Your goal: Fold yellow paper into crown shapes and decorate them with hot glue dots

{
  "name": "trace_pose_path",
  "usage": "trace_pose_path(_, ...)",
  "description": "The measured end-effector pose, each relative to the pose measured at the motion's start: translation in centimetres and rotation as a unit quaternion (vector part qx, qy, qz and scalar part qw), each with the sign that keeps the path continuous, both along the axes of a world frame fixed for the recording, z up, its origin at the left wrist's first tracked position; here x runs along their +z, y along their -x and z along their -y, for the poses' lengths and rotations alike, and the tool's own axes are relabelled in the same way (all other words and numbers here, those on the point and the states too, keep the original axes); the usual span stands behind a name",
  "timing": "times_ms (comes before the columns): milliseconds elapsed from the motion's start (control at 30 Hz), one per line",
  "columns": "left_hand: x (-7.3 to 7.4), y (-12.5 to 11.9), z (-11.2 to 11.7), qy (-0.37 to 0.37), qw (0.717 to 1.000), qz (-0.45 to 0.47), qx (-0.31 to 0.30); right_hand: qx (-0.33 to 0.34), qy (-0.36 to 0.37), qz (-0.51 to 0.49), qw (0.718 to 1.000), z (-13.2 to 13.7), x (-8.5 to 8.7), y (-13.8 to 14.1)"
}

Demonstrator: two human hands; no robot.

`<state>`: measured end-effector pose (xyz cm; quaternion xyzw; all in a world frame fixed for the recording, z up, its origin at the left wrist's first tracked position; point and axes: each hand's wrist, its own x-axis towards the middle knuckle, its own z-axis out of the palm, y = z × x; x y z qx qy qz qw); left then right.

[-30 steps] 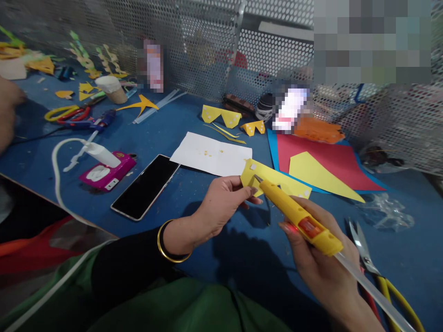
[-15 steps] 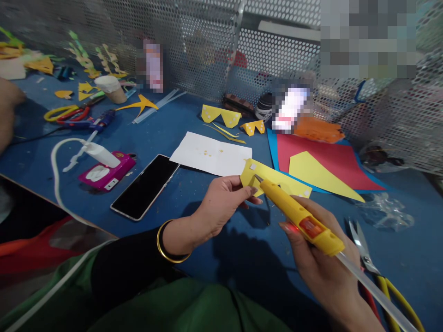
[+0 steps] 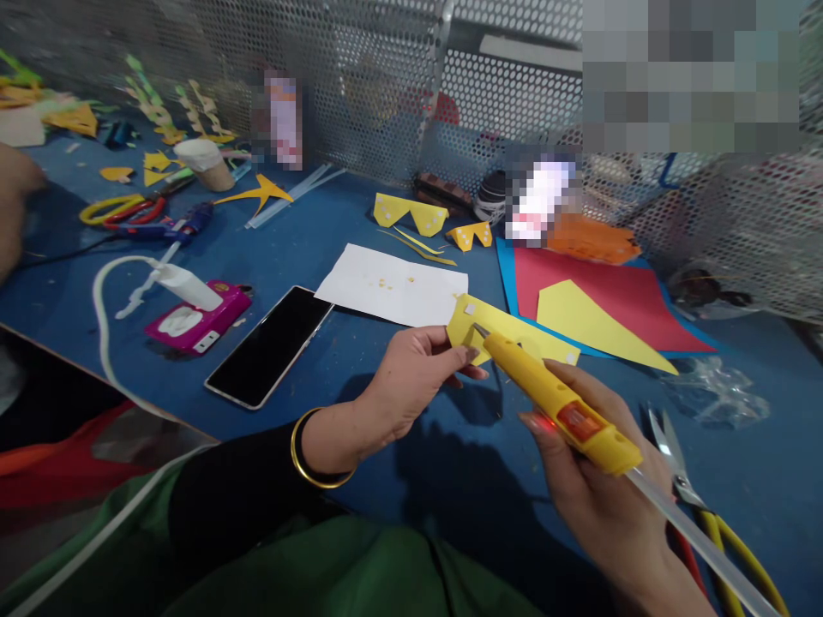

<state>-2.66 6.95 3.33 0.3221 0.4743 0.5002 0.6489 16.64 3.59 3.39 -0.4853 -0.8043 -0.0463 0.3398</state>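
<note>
My left hand (image 3: 415,377) pinches the lower left edge of a yellow paper cutout (image 3: 514,324) between thumb and fingers. Small white squares sit near the cutout's ends. In my right hand (image 3: 597,463) is a yellow glue gun (image 3: 546,390), a glue stick (image 3: 700,536) trailing from its back end. The gun's metal nozzle is over the left part of the cutout; whether it touches the paper I cannot tell. Behind my left hand lies a white paper sheet (image 3: 399,291) with small yellowish specks. Two folded yellow paper pieces (image 3: 411,214) (image 3: 471,235) stand farther back.
Scissors (image 3: 675,463) lie right of my right hand. Red and blue sheets (image 3: 604,291) carry a yellow paper piece (image 3: 591,321). At left are a phone (image 3: 270,347), a magenta power adapter (image 3: 199,317) with a white cable and a blue glue gun (image 3: 180,224). Perforated metal (image 3: 386,94) closes the back.
Almost nothing differs. My left hand stays on the cutout, and the glue gun's nozzle keeps its place over the paper; its rear end has shifted very slightly.
</note>
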Motion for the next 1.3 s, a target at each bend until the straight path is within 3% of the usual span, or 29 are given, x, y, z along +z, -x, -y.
trace_pose_path(1300, -0.13, -0.01, 0.00, -0.008, 1.000, -0.012, -0.001, 0.005, 0.019, -0.019, 1.000, 0.07, -0.04, 0.01)
